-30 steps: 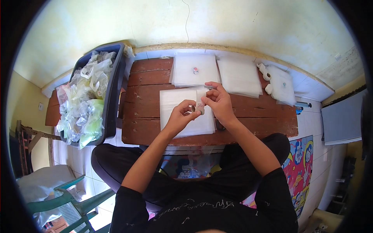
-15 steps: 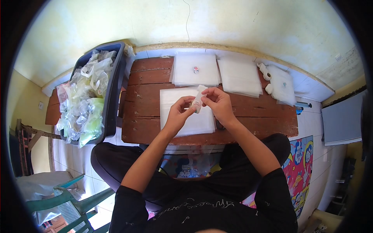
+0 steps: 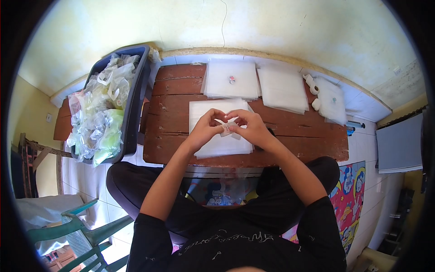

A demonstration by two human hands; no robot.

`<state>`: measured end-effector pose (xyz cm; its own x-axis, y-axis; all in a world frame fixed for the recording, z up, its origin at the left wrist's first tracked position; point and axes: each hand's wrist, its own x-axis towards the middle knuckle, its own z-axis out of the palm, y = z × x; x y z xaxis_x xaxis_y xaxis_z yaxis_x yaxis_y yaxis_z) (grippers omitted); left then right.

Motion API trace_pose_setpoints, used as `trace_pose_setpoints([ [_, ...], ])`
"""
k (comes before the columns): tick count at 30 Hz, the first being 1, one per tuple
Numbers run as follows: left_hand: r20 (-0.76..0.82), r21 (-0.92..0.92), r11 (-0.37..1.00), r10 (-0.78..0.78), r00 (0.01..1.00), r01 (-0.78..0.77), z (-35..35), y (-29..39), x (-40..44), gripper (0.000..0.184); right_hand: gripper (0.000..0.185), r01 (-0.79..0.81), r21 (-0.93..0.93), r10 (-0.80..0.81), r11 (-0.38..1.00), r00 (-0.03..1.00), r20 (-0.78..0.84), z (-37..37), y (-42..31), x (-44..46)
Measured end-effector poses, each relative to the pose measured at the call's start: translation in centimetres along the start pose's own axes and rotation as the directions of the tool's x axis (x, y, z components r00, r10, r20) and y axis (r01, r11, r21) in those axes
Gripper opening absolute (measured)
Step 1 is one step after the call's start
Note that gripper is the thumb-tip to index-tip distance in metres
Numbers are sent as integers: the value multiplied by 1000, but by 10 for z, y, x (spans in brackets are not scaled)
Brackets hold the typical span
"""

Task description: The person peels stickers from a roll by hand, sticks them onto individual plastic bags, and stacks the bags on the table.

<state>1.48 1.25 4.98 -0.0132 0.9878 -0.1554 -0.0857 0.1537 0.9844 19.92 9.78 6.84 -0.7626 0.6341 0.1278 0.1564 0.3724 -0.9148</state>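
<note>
A small white label strip (image 3: pixel 226 129) with faint reddish print is pinched between both hands. My left hand (image 3: pixel 206 129) holds its left side with thumb and fingers. My right hand (image 3: pixel 249 126) grips the right side, its fingertips close to those of the left. Below the hands, a stack of clear plastic sheets or bags (image 3: pixel 210 148) lies on the brown wooden table (image 3: pixel 170 122). Behind it are another stack (image 3: pixel 226 86) with a small reddish sticker on top and a plain stack (image 3: pixel 283 90).
At the left stands a dark tub (image 3: pixel 131 109) heaped with plastic bags (image 3: pixel 97 113). White rolls (image 3: pixel 312 86) and a further plastic stack (image 3: pixel 332 104) are at the table's right end. A green chair (image 3: pixel 86 235) is at the lower left.
The strip, held upright and longer before, has been lowered and now looks bent or folded between the fingers. My hands have come closer together. The view has shifted slightly.
</note>
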Motion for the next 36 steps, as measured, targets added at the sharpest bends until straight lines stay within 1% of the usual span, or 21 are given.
trace_pose_setpoints([
  [1,-2,1,1000,3,1000,-3,0,3,0,38,27,4,-1,-4,1000,1000,1,-1,-2,1],
  [3,-99,-100,993,53,994,-63,0,9,-1,33,30,-210,165,197,964,976,90,-3,-7,1],
  [4,-97,-100,993,54,994,-64,0,6,1,33,30,-210,164,198,964,976,87,-4,-10,0],
  [6,-132,-220,974,20,991,-48,0,-2,5,26,30,-152,223,145,963,988,47,-2,-14,-1],
  [7,-133,-219,974,19,991,-49,1,-3,5,26,30,-152,223,144,963,988,48,-1,-12,0],
  [9,-152,-408,912,-11,988,-53,5,-5,3,19,30,-160,264,159,951,987,23,0,-6,0],
  [10,-151,-408,911,-12,988,-51,5,-7,3,19,30,-161,264,161,951,987,23,0,-5,0],
  [12,-190,-504,860,-24,982,-76,7,-8,1,18,28,-139,308,168,941,983,-71,1,-4,1],
  [13,-189,-504,860,-24,982,-76,10,-7,0,18,28,-138,308,168,941,983,-72,2,-4,1],
  [15,-191,-456,867,127,973,-203,17,-3,-2,18,26,-117,410,188,905,973,-136,3,-3,1],
  [16,-191,-456,867,126,973,-202,16,-5,-1,18,26,-118,410,189,904,973,-136,3,-3,1],
  [18,-154,-279,946,123,980,-163,13,-7,1,18,24,-97,385,168,918,974,-154,4,-4,1],
  [19,-154,-279,947,121,981,-161,14,-7,0,18,24,-100,386,170,917,973,-153,3,-4,0],
  [22,-174,-234,957,133,976,-172,16,-7,-1,18,23,-106,315,161,943,975,-155,3,-5,0],
  [23,-192,-195,966,134,972,-171,16,-8,-1,17,22,15,109,9,994,976,-219,3,-6,0],
  [24,-209,-156,973,136,968,-170,17,-9,0,17,22,129,-108,-152,986,957,-248,3,-7,0],
  [25,-209,-157,973,135,969,-169,18,-9,0,17,22,128,-108,-151,986,957,-248,3,-8,-1],
  [27,-241,-94,982,138,961,-165,20,-11,-1,17,23,269,-404,-373,874,905,-204,3,-12,-3],
  [31,-247,-20,983,173,953,-184,21,-19,0,17,23,283,-425,-392,859,900,-192,7,-6,-4],
  [34,-248,39,983,183,951,-179,21,-22,-1,17,19,350,-435,-443,830,887,-132,5,-3,-3],
  [36,-275,118,964,264,924,-240,22,-25,-1,17,17,347,-444,-433,826,895,-107,4,-3,-3],
])
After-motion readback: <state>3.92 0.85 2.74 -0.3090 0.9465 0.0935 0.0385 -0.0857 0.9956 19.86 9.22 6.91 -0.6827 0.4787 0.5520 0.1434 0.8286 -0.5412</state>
